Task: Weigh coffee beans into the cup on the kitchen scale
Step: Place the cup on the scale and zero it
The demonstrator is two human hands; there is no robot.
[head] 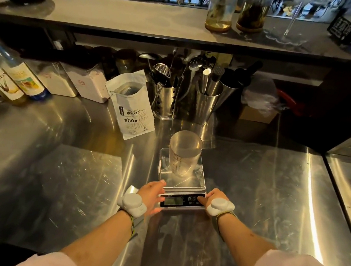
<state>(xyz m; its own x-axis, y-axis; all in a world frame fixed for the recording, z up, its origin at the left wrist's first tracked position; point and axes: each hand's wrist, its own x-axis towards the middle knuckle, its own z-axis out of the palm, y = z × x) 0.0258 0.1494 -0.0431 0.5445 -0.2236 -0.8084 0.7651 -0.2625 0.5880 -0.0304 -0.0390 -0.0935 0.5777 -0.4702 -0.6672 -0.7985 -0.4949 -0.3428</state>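
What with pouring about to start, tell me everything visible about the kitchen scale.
The kitchen scale is flat: shiny steel platform, dark front panel, pale display, reading illegible. It sits level on the steel counter, a clear measuring cup upright on it. The left hand touches its front-left edge, the right hand its front-right, one digit on the panel.

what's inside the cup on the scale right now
Nothing visible: the clear cup standing on the scale looks empty, and nothing dark shows through its wall. Glare blurs its very bottom, so a thin layer there cannot be ruled out.
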